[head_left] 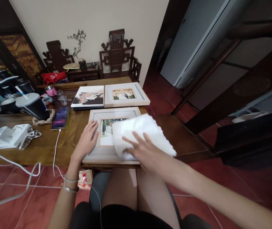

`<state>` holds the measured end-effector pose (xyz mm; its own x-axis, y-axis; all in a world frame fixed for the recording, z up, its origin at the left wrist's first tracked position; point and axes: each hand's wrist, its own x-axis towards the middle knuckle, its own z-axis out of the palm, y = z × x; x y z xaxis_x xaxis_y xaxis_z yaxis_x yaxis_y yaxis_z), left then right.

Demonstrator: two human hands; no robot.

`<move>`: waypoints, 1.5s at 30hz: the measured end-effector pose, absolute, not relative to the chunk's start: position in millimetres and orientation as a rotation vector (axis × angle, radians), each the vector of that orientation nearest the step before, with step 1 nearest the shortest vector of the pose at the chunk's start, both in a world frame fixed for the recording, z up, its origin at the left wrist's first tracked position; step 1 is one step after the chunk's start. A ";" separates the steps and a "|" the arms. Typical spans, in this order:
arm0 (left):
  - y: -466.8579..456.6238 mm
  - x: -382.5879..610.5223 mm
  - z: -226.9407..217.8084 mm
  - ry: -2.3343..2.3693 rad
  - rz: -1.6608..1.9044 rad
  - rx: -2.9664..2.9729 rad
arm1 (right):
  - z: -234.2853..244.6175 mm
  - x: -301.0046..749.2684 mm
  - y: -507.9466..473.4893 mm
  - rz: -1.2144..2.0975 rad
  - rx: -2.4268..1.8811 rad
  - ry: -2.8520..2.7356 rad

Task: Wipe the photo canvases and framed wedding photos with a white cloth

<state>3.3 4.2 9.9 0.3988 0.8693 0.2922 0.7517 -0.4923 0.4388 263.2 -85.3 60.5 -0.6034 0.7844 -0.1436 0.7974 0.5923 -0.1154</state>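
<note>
A pale wooden picture frame [93, 156] with a photo in it lies flat at the table's front edge. My left hand [87, 140] rests on the frame's left side, its fingers stretched out and lying on the border. Over the frame's right half is a white cloth [147, 127], which hides part of the photo and reaches past the frame's right edge. My right hand [142, 149] holds this cloth against the frame from above, fingers apart across it; the thumb's grip is partly in shadow.
Behind lie a second framed photo [140, 95] and a photo panel [88, 100]. To the left are a phone [60, 118] on a cable, a power strip [21, 135], a dark cup with a straw [34, 106] and a pink cup [51, 91]. Wooden chairs [117, 51] stand by the wall.
</note>
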 end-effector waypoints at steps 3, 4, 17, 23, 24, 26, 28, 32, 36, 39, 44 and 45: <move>5.0 3.0 10.0 1.429 0.723 2.440 | 75.6 256.9 -120.2 -0.459 1.304 2.764; 5.3 2.8 9.9 1.428 0.718 2.445 | 78.6 253.7 -125.5 -0.496 1.290 2.781; 7.7 -0.3 6.5 1.383 0.727 2.460 | 45.8 255.0 23.5 0.114 1.706 2.798; 5.7 1.7 9.9 1.406 0.723 2.430 | 44.5 254.9 13.9 0.005 1.583 2.753; 5.5 2.1 10.3 1.413 0.723 2.425 | 45.1 255.5 -0.8 -0.050 1.548 2.757; 5.3 2.7 10.4 1.421 0.727 2.422 | 50.9 257.6 -36.3 -0.182 1.469 2.776; 5.5 3.0 9.9 1.422 0.730 2.426 | 63.5 259.2 -73.2 -0.352 1.386 2.803; 6.6 2.7 8.2 1.417 0.727 2.436 | 89.8 251.9 -119.3 -0.615 1.263 2.816; 8.2 1.4 6.4 1.408 0.711 2.453 | 79.2 236.8 -107.1 -0.562 1.332 2.805; 9.1 0.4 5.3 1.401 0.705 2.460 | 56.0 234.6 -68.4 -0.338 1.441 2.877; 9.3 -0.4 5.1 1.382 0.724 2.452 | 44.9 243.0 14.0 0.005 1.607 2.871; 9.1 -0.4 5.3 1.382 0.726 2.449 | 46.3 243.3 26.3 0.035 1.629 2.849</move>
<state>-0.4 9.1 5.3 0.4301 0.8502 0.3036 0.7326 -0.5252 0.4329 243.3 26.3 46.3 -0.5002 0.8558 0.1321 0.8588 0.5098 -0.0511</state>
